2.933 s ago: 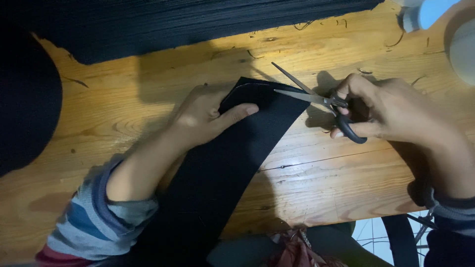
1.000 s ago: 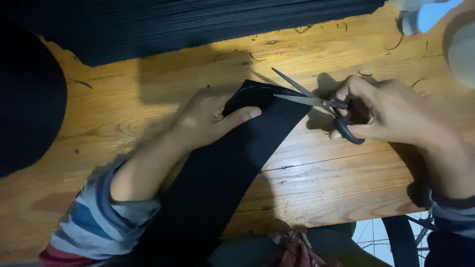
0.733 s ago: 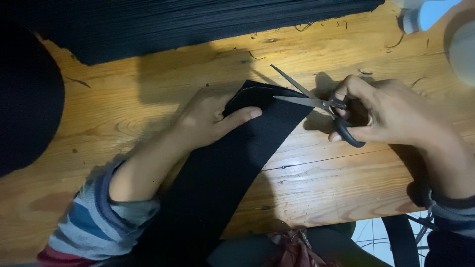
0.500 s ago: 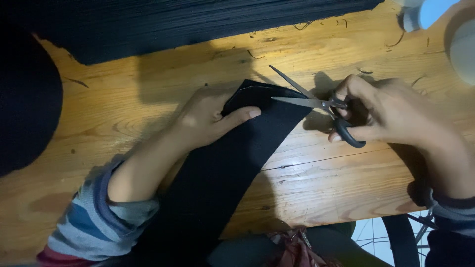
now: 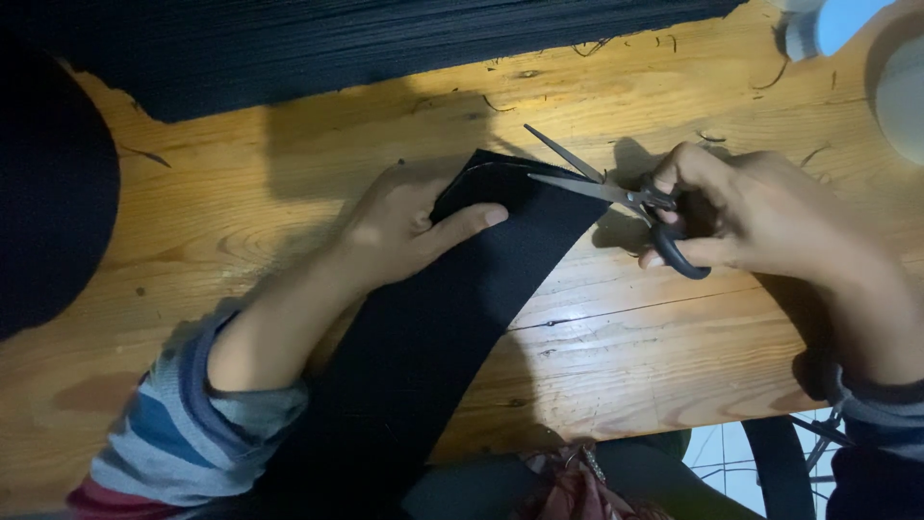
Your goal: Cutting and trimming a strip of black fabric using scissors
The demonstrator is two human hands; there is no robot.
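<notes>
Black fabric strip [image 5: 433,337] lies diagonally on wooden bench [image 5: 626,366], running from near edge of bench by the person's lap up to centre, where its far end curves round.

Near zone: striped sleeve [image 5: 183,424] (grey, blue, red) covers left forearm at lower left. Dark sleeve [image 5: 881,424] covers right wrist at lower right. Reddish cloth [image 5: 568,486] shows below bench edge, details unclear.

Mid zone: left hand [image 5: 409,226] rests flat on top end of strip, fingers spread slightly, thumb stretched across fabric toward right, pressing strip to bench. Right hand [image 5: 760,217] grips scissors [image 5: 616,193] by black handles, fingers curled through loops. Blades are parted in a narrow V; lower blade tip touches or sits just at upper right edge of strip, upper blade points away over bare wood. Scissors lie approx. between the two hands, tips near left thumb but apart from it.

Far zone: large dark cloth [image 5: 385,48] covers back of bench. Dark rounded object [image 5: 48,193] at left edge, kind cannot be told. Loose thread scraps [image 5: 789,72] lie on wood at upper right, beside a pale blue object [image 5: 833,24], cut off by frame.
</notes>
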